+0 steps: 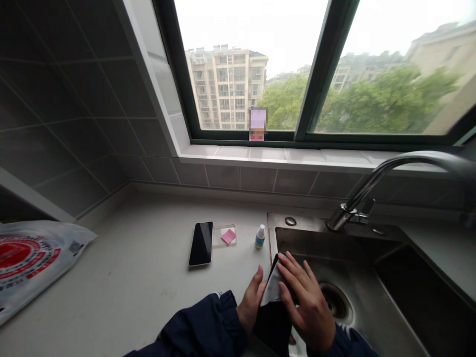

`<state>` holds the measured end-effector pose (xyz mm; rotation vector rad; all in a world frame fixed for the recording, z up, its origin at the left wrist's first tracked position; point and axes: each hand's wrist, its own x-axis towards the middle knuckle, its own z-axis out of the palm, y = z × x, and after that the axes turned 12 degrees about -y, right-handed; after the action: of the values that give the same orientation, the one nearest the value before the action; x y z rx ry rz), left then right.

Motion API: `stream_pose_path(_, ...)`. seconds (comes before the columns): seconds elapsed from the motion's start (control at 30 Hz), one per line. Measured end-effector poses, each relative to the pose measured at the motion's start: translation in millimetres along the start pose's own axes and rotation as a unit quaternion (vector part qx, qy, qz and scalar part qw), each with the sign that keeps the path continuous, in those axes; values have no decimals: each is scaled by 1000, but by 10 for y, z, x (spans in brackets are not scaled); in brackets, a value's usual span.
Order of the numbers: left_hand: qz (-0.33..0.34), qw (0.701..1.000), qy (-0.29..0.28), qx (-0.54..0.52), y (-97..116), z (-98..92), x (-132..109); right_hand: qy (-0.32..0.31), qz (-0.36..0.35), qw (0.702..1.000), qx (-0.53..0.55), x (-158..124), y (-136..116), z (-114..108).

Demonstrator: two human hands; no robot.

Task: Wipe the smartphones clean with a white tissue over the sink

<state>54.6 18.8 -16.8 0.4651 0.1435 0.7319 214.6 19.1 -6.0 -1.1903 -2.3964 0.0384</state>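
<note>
In the head view my left hand [254,303] grips the left side of a dark flat object [273,325], thumb raised and its other fingers hidden behind. My right hand [305,297] presses a small light grey cloth [272,287] with a zigzag edge against it, fingers stretched along the cloth. The object's lower end runs off the bottom of the view, and its kind cannot be made out. Beyond my hands, a small white-capped bottle [260,237] with a blue label stands upright by the sink. Left of it lie a pink paper square [228,236] on a clear case [219,242] and a black-screened phone [201,244].
A steel sink [357,270] with a drain [336,302] lies under and right of my right hand. A curved chrome tap [375,176] rises at its back. On the pale counter [130,277], a printed plastic bag [33,263] sits far left. Behind are tiles and a window.
</note>
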Motion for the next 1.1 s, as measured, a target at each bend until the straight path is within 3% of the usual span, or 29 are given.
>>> stream_pose_path(0.33,-1,998,-57,-6,39,53,-14,-32,1,999,-10,-17,-1,30)
stream_pose_path(0.53,-9,996,-84,-16,-4,-86,-28,-20,8,1000,6,-15,-16,27)
stream_pose_path(0.7,-59,994,-88,-36,-64,-189,-39,7,32,998,44,-4,-38,13)
stream_pose_path(1.1,-106,986,-125,-13,13,-144,-58,5,31,998,48,-1,-50,-9)
